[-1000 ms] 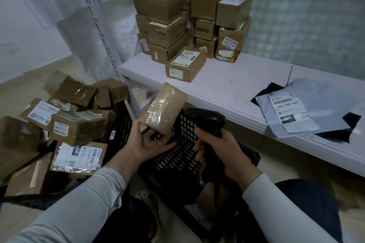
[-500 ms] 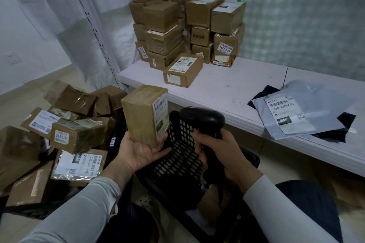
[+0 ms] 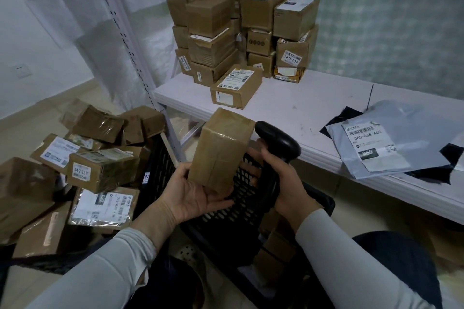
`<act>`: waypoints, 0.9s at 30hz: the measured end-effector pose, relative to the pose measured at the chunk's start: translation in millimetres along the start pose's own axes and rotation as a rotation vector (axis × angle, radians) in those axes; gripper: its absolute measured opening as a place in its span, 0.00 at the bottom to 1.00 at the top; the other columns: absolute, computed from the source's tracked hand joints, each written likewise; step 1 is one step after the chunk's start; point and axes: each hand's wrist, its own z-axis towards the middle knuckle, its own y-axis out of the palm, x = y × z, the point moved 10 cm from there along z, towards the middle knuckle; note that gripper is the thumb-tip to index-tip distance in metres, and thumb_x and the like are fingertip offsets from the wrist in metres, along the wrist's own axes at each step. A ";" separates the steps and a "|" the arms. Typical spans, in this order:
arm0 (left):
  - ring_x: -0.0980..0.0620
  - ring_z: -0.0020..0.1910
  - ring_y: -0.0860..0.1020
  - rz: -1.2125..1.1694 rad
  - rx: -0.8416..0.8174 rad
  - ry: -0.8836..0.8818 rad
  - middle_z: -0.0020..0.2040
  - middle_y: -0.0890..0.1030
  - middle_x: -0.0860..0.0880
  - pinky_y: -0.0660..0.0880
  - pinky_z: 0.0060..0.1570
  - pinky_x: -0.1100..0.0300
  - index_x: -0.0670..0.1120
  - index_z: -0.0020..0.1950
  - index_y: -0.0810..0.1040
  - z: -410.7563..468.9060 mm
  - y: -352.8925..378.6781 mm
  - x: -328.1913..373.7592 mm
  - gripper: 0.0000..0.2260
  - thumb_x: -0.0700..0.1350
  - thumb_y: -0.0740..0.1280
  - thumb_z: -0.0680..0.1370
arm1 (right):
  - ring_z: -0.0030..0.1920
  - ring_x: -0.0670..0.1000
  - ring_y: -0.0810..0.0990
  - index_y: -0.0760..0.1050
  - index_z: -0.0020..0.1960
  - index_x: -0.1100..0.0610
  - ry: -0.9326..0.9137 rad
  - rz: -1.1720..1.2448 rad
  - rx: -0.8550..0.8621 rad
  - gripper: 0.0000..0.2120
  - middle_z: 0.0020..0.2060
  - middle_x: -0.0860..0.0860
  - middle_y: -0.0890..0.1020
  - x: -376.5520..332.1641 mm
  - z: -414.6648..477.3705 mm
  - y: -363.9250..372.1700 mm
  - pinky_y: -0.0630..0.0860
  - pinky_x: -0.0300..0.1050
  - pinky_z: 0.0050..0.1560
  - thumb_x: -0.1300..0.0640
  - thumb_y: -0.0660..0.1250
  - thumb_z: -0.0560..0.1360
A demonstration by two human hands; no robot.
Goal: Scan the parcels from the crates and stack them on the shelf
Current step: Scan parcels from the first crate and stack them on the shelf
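Cradling the taped parcel upright in loosely curled fingers, the left hand holds it just left of the scanner, gripped by the right hand; no label faces us.

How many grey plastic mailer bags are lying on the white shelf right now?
1. The grey mailer bag lies flat at the right end of the white shelf, label up, over a black bag. Others could be hidden beyond the picture's right edge.

Brown cardboard parcels, black perforated crate, black scanner, grey mailer bag with white label, pale lilac-white shelf.
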 end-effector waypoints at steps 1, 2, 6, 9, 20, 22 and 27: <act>0.36 0.57 0.77 -0.005 0.000 0.021 0.63 0.76 0.37 0.74 0.53 0.34 0.44 0.67 0.74 0.2 0.9 4.7 0.29 0.55 0.64 0.67 | 0.47 0.53 0.85 0.77 0.61 0.52 -0.003 0.044 -0.042 0.19 0.56 0.53 0.83 -0.9 -0.8 3.4 0.79 0.43 0.41 0.52 0.67 0.70; 0.36 0.56 0.77 -0.009 0.011 0.046 0.62 0.77 0.38 0.74 0.53 0.34 0.46 0.66 0.75 0.3 0.6 10.6 0.30 0.54 0.68 0.65 | 0.49 0.53 0.84 0.77 0.61 0.52 -0.004 0.099 -0.076 0.19 0.56 0.54 0.84 -3.0 -2.9 7.0 0.79 0.45 0.47 0.52 0.66 0.71; 0.38 0.51 0.80 0.123 0.089 0.117 0.52 0.82 0.39 0.75 0.54 0.36 0.46 0.60 0.76 -4.0 -12.7 35.4 0.29 0.53 0.72 0.61 | 0.48 0.56 0.85 0.76 0.63 0.51 0.070 0.195 -0.049 0.23 0.53 0.58 0.84 -7.6 -6.7 -4.9 0.79 0.50 0.48 0.49 0.68 0.69; 0.41 0.49 0.80 0.212 0.096 0.162 0.48 0.80 0.42 0.76 0.50 0.38 0.46 0.61 0.75 -7.3 -14.4 50.8 0.37 0.47 0.80 0.52 | 0.45 0.56 0.84 0.77 0.63 0.53 0.088 0.128 -0.026 0.21 0.49 0.57 0.84 -7.8 -5.7 -16.3 0.81 0.50 0.46 0.56 0.70 0.70; 0.36 0.57 0.78 0.391 0.175 -0.031 0.61 0.76 0.35 0.80 0.47 0.44 0.50 0.65 0.74 -3.8 13.5 21.8 0.26 0.62 0.66 0.71 | 0.44 0.49 0.85 0.81 0.51 0.59 -0.277 -0.536 0.147 0.16 0.44 0.53 0.86 -28.5 -0.2 -24.4 0.82 0.44 0.48 0.70 0.76 0.65; 0.39 0.56 0.79 0.385 0.168 -0.029 0.60 0.78 0.37 0.80 0.46 0.47 0.49 0.66 0.73 -4.4 16.3 16.8 0.28 0.55 0.70 0.68 | 0.41 0.44 0.83 0.80 0.51 0.59 -0.299 -0.583 0.129 0.16 0.43 0.50 0.85 -28.5 0.2 -19.0 0.81 0.39 0.44 0.71 0.76 0.65; 0.48 0.45 0.83 0.420 0.203 0.058 0.46 0.85 0.45 0.81 0.40 0.53 0.48 0.56 0.78 -1.8 16.1 18.3 0.12 0.43 0.69 0.73 | 0.41 0.43 0.82 0.80 0.52 0.61 -0.309 -0.700 0.086 0.15 0.43 0.51 0.84 -24.1 4.0 -9.3 0.80 0.38 0.45 0.70 0.76 0.67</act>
